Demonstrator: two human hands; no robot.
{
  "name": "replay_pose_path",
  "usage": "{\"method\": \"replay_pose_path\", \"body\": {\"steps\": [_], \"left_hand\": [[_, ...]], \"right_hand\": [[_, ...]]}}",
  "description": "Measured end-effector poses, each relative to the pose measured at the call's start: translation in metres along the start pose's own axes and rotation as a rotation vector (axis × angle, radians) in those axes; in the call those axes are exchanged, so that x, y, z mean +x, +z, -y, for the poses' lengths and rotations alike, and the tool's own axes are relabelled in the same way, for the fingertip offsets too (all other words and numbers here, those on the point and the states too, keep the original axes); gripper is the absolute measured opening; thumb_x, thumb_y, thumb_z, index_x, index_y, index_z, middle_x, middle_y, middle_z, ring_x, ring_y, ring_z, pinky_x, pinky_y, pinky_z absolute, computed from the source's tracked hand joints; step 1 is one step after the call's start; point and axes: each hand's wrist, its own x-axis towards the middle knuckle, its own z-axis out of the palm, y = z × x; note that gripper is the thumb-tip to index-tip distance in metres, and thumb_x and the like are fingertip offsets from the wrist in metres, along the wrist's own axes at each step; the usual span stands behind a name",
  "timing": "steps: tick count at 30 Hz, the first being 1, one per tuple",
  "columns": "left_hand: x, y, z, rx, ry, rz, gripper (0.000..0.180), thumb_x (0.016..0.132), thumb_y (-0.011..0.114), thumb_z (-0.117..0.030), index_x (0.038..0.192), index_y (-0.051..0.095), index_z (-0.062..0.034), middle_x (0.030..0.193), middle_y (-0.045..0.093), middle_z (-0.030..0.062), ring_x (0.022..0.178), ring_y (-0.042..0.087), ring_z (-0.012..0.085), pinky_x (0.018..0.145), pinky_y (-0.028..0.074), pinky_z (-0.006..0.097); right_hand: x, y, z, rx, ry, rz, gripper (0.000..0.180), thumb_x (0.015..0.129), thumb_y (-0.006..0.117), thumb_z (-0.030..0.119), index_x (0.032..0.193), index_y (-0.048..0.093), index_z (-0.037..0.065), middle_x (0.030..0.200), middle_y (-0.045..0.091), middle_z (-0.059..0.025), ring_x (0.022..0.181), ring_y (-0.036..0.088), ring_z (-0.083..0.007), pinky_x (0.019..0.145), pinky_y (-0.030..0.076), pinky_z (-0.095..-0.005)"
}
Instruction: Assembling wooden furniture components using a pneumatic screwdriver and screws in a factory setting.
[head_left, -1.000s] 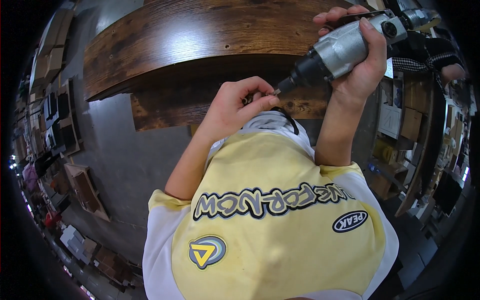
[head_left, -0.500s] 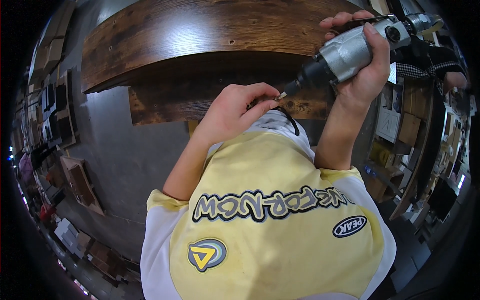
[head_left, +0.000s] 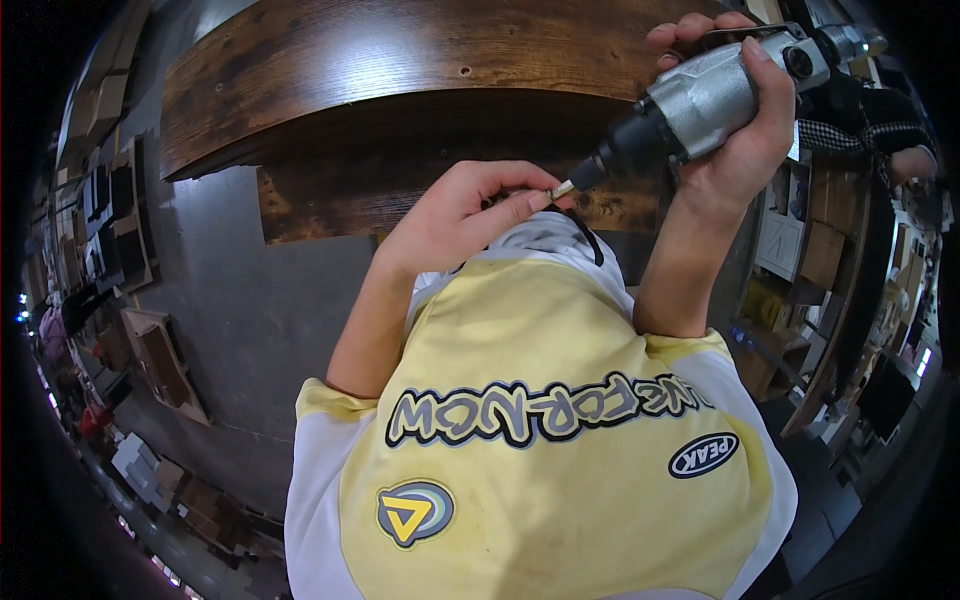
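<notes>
In my right hand (head_left: 735,130) is a silver and black air-powered screwdriver (head_left: 690,110), gripped round its body with the fingers along its lever. Its nose slants down toward the left and ends in a pale metal bit (head_left: 563,188). At that tip my left hand (head_left: 465,205) pinches with thumb and forefinger; a small piece seems to sit between them, mostly hidden. Beyond both hands lies a dark brown wood-grain board (head_left: 400,60) with small holes. A lower board of the same finish (head_left: 320,205) runs beneath my left hand.
Grey floor (head_left: 270,310) shows to the left, with a flat wooden panel (head_left: 165,365) and stacked boards along that side. Shelves with boxes (head_left: 820,255) stand at the right. Another person's arm (head_left: 912,163) is at the far right.
The screwdriver and my right hand have shifted slightly right. The fingers of my left hand have closed in a little more around the bit's tip.
</notes>
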Motion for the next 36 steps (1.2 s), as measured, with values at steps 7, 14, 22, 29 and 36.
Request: {"method": "replay_pose_path", "body": {"steps": [7, 14, 22, 29, 36], "left_hand": [[0.001, 0.005, 0.007, -0.11, 0.041, -0.098, 0.027, 0.103, 0.062, -0.014, 0.12, 0.067, 0.0067, 0.11, 0.075, 0.0121, 0.101, 0.067, 0.0136, 0.091, 0.053, 0.027], [-0.002, 0.005, 0.007, -0.091, -0.041, -0.241, 0.025, 0.103, 0.062, -0.012, 0.119, 0.069, 0.005, 0.105, 0.075, 0.0081, 0.1, 0.068, 0.0106, 0.09, 0.054, 0.025], [0.0, 0.014, -0.002, -0.079, 0.064, -0.354, 0.025, 0.105, 0.06, -0.015, 0.117, 0.07, 0.0038, 0.106, 0.075, 0.0074, 0.1, 0.065, 0.0084, 0.088, 0.051, 0.023], [0.002, 0.026, 0.008, -0.217, 0.031, -0.492, 0.027, 0.105, 0.062, -0.019, 0.119, 0.071, 0.0018, 0.091, 0.068, -0.0043, 0.079, 0.052, 0.0018, 0.07, 0.042, 0.017], [0.003, 0.026, 0.006, -0.084, 0.047, -0.542, 0.024, 0.104, 0.062, -0.017, 0.118, 0.071, 0.0006, 0.087, 0.069, -0.003, 0.075, 0.053, 0.0023, 0.067, 0.043, 0.018]], "right_hand": [[0.001, -0.006, 0.002, 0.081, -0.026, -0.024, 0.033, 0.093, 0.056, 0.026, 0.112, 0.059, -0.001, 0.1, 0.067, -0.0197, 0.099, 0.068, -0.0361, 0.083, 0.057, -0.0383], [0.001, -0.011, 0.002, 0.146, -0.054, -0.074, 0.033, 0.094, 0.054, 0.026, 0.112, 0.058, -0.002, 0.102, 0.066, -0.0207, 0.102, 0.067, -0.0383, 0.084, 0.058, -0.0414], [-0.003, -0.006, 0.002, 0.116, -0.134, -0.18, 0.034, 0.094, 0.05, 0.026, 0.112, 0.058, -0.002, 0.103, 0.066, -0.0216, 0.103, 0.067, -0.0398, 0.083, 0.061, -0.0426], [-0.002, -0.011, -0.003, 0.15, -0.167, -0.149, 0.033, 0.095, 0.048, 0.026, 0.111, 0.057, -0.002, 0.105, 0.066, -0.0225, 0.104, 0.067, -0.04, 0.083, 0.062, -0.0428], [-0.003, -0.008, -0.004, 0.098, -0.126, -0.225, 0.033, 0.097, 0.049, 0.026, 0.113, 0.056, -0.002, 0.104, 0.066, -0.0229, 0.104, 0.067, -0.04, 0.083, 0.061, -0.0417]]}}
